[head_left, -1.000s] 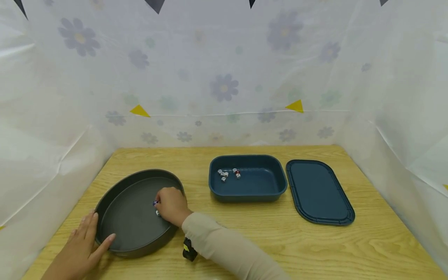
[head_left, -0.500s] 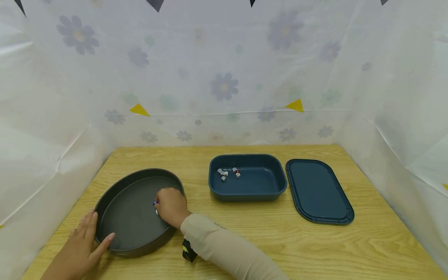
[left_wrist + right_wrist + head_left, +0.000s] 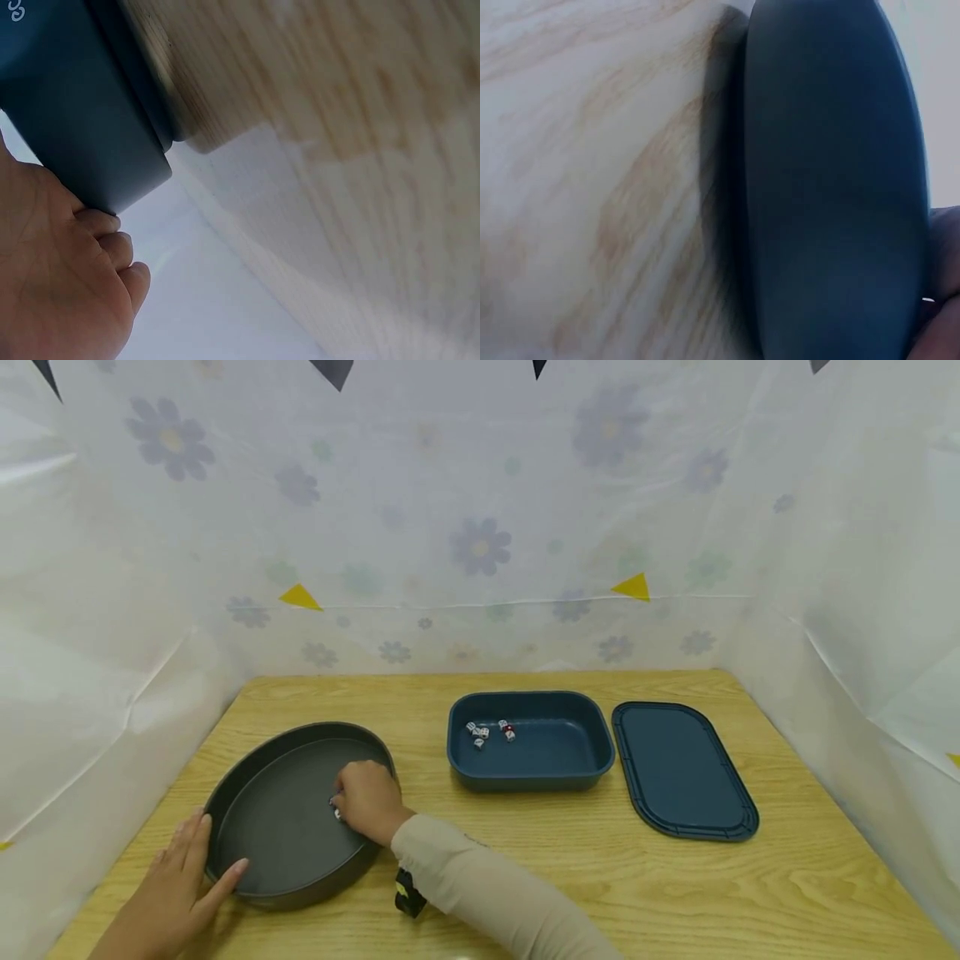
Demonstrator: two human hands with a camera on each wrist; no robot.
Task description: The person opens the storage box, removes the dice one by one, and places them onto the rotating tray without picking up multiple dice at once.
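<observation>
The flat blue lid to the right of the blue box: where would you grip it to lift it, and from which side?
Best by its rim. The lid lies flat on the table with nothing standing up to hold, so fingers would likely pinch an edge. Its near and right edges are bare table, while the left edge sits close beside the blue box. Coming from the right or near side seems easiest.

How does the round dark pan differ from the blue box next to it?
The round dark pan is circular, grey-black and shallow; the blue box is rectangular with rounded corners, navy and deeper. The pan has the right hand inside it and the left hand on its rim; the box is untouched, holding several dice. Both sit open on the wooden table.
</observation>
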